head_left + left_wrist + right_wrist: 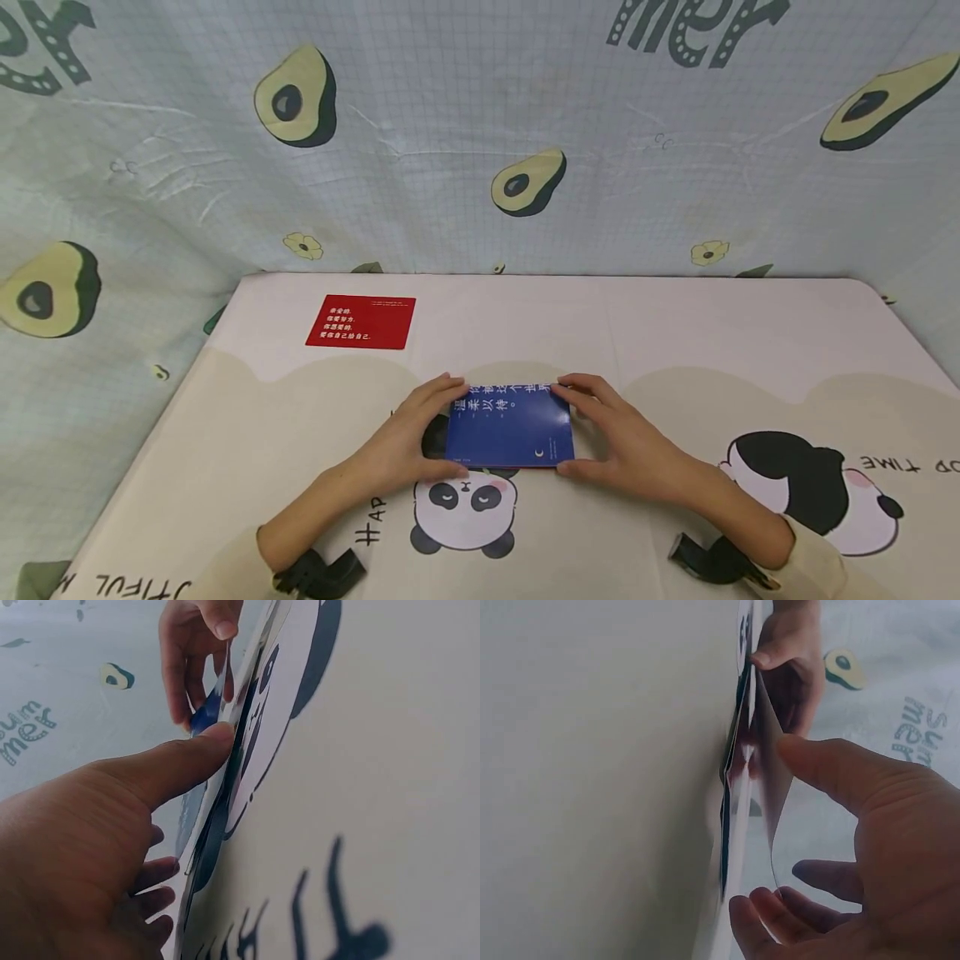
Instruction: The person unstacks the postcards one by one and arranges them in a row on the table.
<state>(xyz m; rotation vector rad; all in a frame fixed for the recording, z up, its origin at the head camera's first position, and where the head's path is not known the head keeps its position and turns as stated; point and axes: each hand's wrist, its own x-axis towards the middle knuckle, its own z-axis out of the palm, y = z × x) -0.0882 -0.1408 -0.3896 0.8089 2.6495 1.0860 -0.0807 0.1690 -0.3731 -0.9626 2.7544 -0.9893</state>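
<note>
A blue card (pixel 510 429) with white lettering and a small moon lies between both hands, over the panda print. My left hand (pixel 423 433) holds its left side, thumb at the near corner and fingertips at the far one. Opposite it, my right hand (pixel 618 437) grips the right side the same way. A thin red edge shows along the card's near side. In the right wrist view the card (pixel 774 780) stands at a slant away from the tabletop, the right thumb (pixel 817 761) on its edge. The left thumb (pixel 187 761) touches the card's near edge in the left wrist view.
A red card (pixel 362 322) with white lettering lies farther back on the left of the table. The pale tabletop (pixel 600 325) carries printed animals and words. Behind it hangs a curtain (pixel 435 100) with avocado prints. Black wrist mounts (pixel 322 575) sit at both wrists.
</note>
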